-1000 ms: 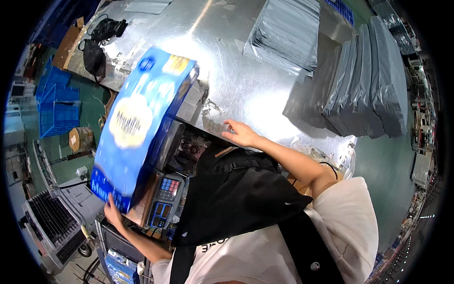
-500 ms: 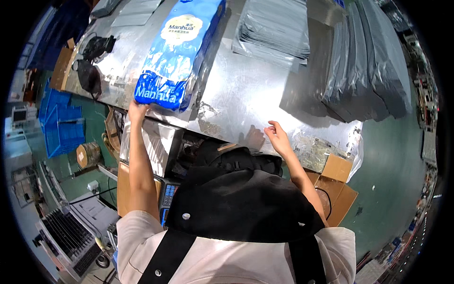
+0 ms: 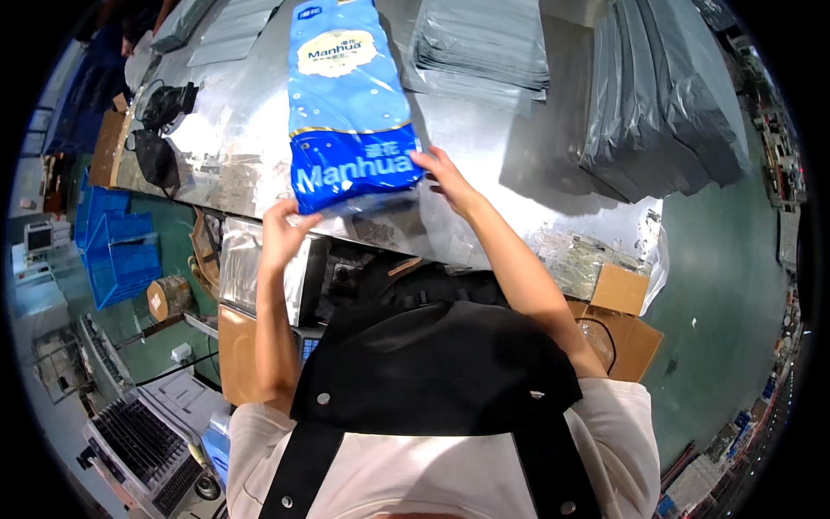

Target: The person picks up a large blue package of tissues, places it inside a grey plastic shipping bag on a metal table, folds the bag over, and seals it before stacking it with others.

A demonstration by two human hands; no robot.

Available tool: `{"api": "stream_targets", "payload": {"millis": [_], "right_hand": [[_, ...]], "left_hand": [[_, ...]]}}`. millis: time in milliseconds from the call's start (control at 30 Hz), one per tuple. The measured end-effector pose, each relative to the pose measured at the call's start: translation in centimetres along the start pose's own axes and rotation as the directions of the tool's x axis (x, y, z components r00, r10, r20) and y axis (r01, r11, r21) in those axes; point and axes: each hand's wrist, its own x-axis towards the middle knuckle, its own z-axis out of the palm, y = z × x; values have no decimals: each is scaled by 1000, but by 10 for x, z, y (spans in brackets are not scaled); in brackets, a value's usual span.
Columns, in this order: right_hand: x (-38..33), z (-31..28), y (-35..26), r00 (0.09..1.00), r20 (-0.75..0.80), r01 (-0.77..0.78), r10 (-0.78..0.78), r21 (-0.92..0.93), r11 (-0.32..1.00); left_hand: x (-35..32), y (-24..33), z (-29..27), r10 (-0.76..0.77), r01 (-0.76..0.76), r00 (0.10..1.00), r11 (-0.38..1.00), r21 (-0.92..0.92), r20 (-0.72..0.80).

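A long blue toilet paper pack point(image 3: 350, 108) in shiny plastic wrap lies on the metal table, its near end toward me. My left hand point(image 3: 285, 232) is closed at its near left corner, thumb pointing right along the bottom edge; the fingertips are partly hidden. At the near right corner, my right hand point(image 3: 448, 182) grips the wrap with its fingers against the side. Loose clear film shows under the pack's near end, between the two hands.
Flat grey plastic bags point(image 3: 480, 52) are stacked beyond my right hand, beside a row of grey bundles point(image 3: 661, 112). Black objects with straps point(image 3: 160, 130) lie at the table's left. Cardboard boxes point(image 3: 622, 324) stand below the right edge, blue crates point(image 3: 121, 246) on the left floor.
The toilet paper pack has turned straighter and its near end has moved right. My right hand has reached from the table edge to its right corner; my left hand has shifted right and nearer.
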Motion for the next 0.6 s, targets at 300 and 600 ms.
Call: {"api": "stream_targets", "payload": {"millis": [300,600], "right_hand": [[-79,-30,-90,921,385,-6,65,-153,988],[-112,-120,-67,945,244,242,-218,-74,968]], "left_hand": [[9,29,59,-448,365,844,75,-928,296],[112,66,142,-93,611,791,44,-791,605]]}}
